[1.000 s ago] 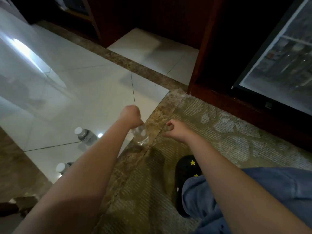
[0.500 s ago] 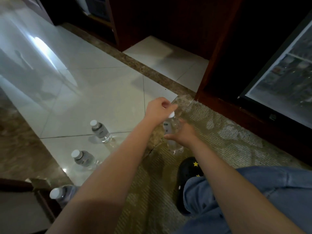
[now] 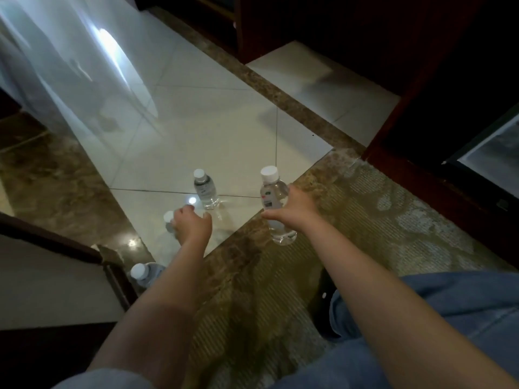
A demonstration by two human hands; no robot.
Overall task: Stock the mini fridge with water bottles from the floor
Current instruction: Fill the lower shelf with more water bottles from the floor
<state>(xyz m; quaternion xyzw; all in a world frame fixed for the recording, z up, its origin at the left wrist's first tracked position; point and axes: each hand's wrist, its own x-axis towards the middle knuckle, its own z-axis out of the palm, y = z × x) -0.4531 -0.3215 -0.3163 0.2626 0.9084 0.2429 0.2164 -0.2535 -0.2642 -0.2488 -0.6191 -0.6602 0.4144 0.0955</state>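
My right hand (image 3: 296, 210) grips a clear water bottle (image 3: 273, 192) with a white cap, held upright just above the brown marble strip. My left hand (image 3: 193, 226) is down on the white tile with its fingers curled over a second water bottle (image 3: 168, 219); only the cap and a bit of the shoulder show. A third bottle (image 3: 206, 192) stands free on the tile between my hands. A fourth bottle (image 3: 141, 272) stands near my left forearm. The mini fridge (image 3: 494, 150), with a glass door, shows at the right edge inside a dark wooden cabinet.
A dark wooden furniture edge (image 3: 84, 252) runs along the lower left next to the fourth bottle. A patterned rug (image 3: 393, 220) covers the floor in front of the cabinet. My knee in blue jeans (image 3: 449, 318) and a black shoe (image 3: 325, 299) are at the lower right.
The bottle passed from my left hand to my right, which now holds it alone. My left hand moved down and left onto another bottle on the tile. The view swung left.
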